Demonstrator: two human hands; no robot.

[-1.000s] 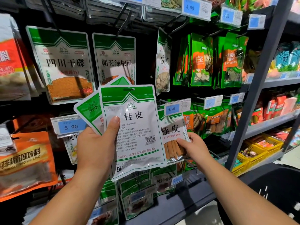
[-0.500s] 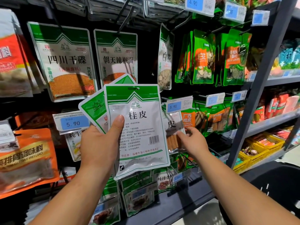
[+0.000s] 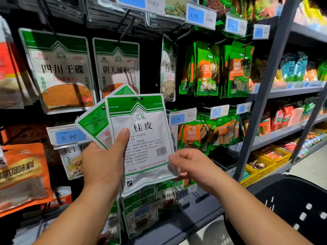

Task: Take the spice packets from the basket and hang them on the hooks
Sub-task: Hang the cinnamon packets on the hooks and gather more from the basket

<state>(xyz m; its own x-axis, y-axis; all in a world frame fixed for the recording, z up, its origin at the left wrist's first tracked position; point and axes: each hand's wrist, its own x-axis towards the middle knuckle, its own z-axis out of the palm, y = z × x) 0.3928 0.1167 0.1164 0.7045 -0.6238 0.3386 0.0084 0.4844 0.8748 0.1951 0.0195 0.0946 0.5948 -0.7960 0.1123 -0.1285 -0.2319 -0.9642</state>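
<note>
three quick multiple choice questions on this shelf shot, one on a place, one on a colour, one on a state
1. Where in the view is the black basket?
A lower right
B upper left
C on the top shelf

2. What colour is the top band of the front packet?
A orange
B green
C blue

3. The front packet is:
A hung on a hook
B lying in the basket
C gripped by the left hand

Key:
1 A, its dark perforated wall fills the lower right corner.
2 B, a green band runs round its hang hole.
3 C, the hand's thumb lies across its face.
</note>
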